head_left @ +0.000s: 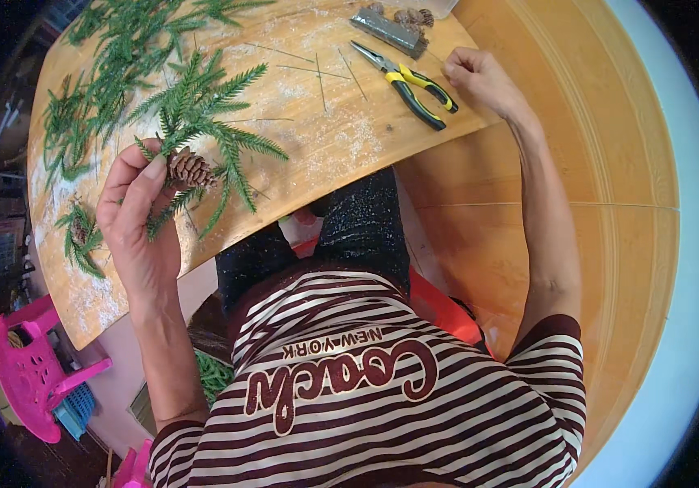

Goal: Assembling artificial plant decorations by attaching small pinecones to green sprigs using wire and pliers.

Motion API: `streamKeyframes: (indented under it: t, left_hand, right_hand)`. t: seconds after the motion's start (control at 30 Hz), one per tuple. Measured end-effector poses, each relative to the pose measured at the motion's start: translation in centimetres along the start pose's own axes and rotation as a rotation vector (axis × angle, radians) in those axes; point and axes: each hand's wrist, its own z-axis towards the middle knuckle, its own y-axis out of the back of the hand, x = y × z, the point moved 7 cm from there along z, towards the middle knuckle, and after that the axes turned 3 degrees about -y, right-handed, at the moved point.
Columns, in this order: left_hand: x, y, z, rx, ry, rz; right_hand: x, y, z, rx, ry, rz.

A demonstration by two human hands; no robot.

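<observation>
Between the thumb and fingers of my left hand (136,195) is a green artificial pine sprig (195,114), raised over the table's near left part. A brown pine cone (191,168) sits at the sprig's base, beside my thumb. My right hand (483,81) is closed at the table's right edge, its fingertips pressed together; what they hold, if anything, is too small to make out. Just left of it lie long-nose pliers (410,85) with black and yellow handles. Beyond the pliers is a grey bundle of thin wires (387,32).
More pine sprigs (117,77) pile up on the far left of the wooden table (317,175). A small sprig with a cone (81,232) lies near the left edge. Loose wires (319,81) and white flecks are scattered mid-table. Several pine cones (414,16) rest behind the wire bundle. A pink chair (32,374) stands lower left.
</observation>
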Motion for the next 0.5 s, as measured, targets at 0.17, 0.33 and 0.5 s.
streamKeyframes:
  t: [0.17, 0.33, 0.5]
  left_hand:
    - [0.2, 0.1, 0.2, -0.004, 0.005, 0.032]
    - [-0.4, -0.5, -0.4, -0.007, 0.003, 0.055]
    - [-0.3, -0.9, -0.6, -0.051, 0.000, 0.092]
  right_hand:
    - [1.3, 0.4, -0.3, -0.038, 0.035, -0.210]
    - [1.7, 0.0, 0.8, -0.114, 0.068, -0.345]
    - [1.9, 0.4, -0.3, -0.187, 0.168, -0.362]
